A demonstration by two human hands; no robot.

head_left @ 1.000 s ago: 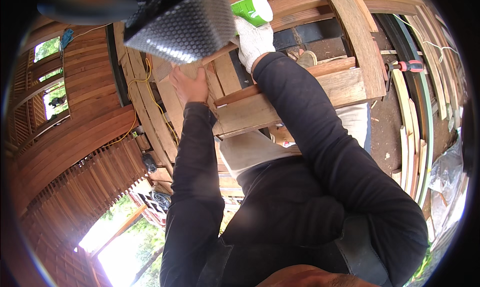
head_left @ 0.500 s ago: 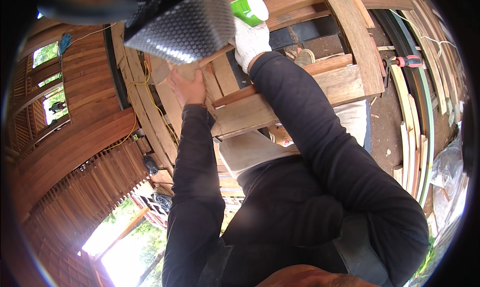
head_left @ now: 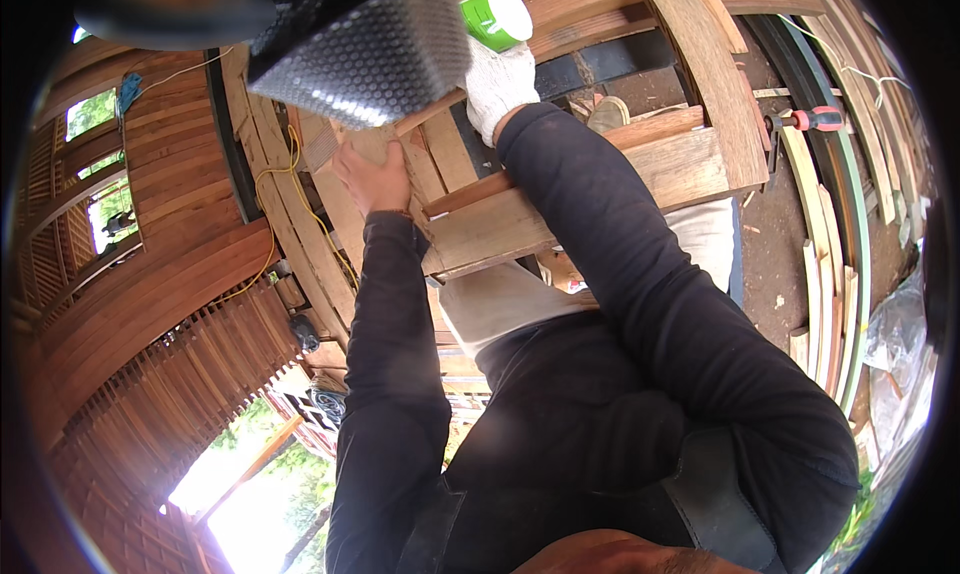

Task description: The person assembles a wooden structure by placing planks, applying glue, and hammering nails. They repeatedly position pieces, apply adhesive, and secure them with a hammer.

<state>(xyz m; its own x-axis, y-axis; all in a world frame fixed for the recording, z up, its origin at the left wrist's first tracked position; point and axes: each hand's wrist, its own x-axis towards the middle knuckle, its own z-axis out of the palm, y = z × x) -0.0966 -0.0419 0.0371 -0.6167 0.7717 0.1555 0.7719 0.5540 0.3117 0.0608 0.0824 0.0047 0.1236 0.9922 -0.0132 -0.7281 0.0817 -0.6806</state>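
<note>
My left hand [head_left: 375,179], bare, has its thumb and fingers on either side of a light wooden piece [head_left: 368,141]. The far end of that piece passes behind a dark dimpled panel that covers the top of the view. My right hand [head_left: 500,89] wears a white knit glove and reaches across a wooden frame. Its fingers are mostly hidden by the panel and by a green and white cylindrical container [head_left: 497,19] beside it. Whether the glove grips anything does not show. The near wooden beam [head_left: 490,239] of the frame runs under my right forearm.
The dark dimpled panel [head_left: 370,59] blocks the upper middle. On the right, a clamp with a red and black handle [head_left: 818,120] sits near the frame's corner, with long timber strips [head_left: 825,294] beyond. A yellow cord [head_left: 310,189] trails along planks at left.
Almost nothing differs. My right glove and forearm have shifted very slightly to the left; my left hand stays on the wooden piece.
</note>
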